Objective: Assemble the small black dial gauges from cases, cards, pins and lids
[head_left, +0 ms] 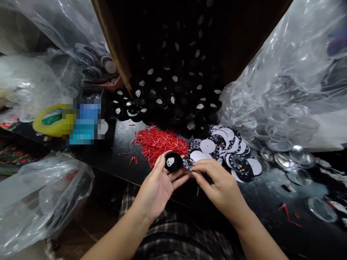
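My left hand point(159, 187) is palm up with its fingers around a round black case point(173, 162), which has a small white plate with dark holes on its face. Just right of the case, my right hand point(217, 180) pinches a round printed dial disc point(188, 163), black with light markings. The disc is close beside the case; whether they touch I cannot tell. Behind my left hand lies a heap of small red pointers point(159, 142). Beyond my right hand spreads a pile of dial discs point(240, 164), some white side up, some black printed side up.
A tipped cardboard box point(111, 39) spills many black cases point(159, 101) at the back. Clear plastic rings point(279, 141) and plastic bags point(273, 83) crowd the right. At left are a yellow tape roll point(40, 122) and another plastic bag point(46, 202). Red scraps point(287, 213) lie front right.
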A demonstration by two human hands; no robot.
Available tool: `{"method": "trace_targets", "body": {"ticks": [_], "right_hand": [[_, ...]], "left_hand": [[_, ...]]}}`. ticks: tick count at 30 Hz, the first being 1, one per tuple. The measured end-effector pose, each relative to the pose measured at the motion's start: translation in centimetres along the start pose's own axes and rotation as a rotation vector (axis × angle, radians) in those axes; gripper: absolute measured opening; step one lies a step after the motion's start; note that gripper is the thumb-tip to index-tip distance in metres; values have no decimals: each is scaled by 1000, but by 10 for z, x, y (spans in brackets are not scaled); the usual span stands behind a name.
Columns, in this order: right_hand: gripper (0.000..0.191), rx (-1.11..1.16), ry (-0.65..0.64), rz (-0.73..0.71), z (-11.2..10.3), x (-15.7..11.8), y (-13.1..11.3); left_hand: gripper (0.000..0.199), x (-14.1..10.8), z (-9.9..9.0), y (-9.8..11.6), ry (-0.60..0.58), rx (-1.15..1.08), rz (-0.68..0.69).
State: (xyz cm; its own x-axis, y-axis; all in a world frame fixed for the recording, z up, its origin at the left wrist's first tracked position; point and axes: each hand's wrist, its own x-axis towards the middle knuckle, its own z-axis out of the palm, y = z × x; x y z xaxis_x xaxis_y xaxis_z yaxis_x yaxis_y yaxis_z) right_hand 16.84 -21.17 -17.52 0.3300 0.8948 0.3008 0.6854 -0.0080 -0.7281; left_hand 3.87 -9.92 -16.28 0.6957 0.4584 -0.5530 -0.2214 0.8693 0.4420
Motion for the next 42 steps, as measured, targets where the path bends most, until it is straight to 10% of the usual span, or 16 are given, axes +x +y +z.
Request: {"method": "trace_targets", "body": {"ticks": [6,14,25,42], "right_hand": [[10,64,34,-9,2,-2,0],[25,387,181,447,12,-2,-3],[14,112,189,272,2,11,-26],[18,192,-117,440,2,-14,-11]], "left_hand": [[30,-6,-5,-10,-16,108,173],[36,-8,-2,-24,-6,175,273],[33,-3,0,-33,-70,314,175],[33,-11,-27,-23,-115,723,200]]}}
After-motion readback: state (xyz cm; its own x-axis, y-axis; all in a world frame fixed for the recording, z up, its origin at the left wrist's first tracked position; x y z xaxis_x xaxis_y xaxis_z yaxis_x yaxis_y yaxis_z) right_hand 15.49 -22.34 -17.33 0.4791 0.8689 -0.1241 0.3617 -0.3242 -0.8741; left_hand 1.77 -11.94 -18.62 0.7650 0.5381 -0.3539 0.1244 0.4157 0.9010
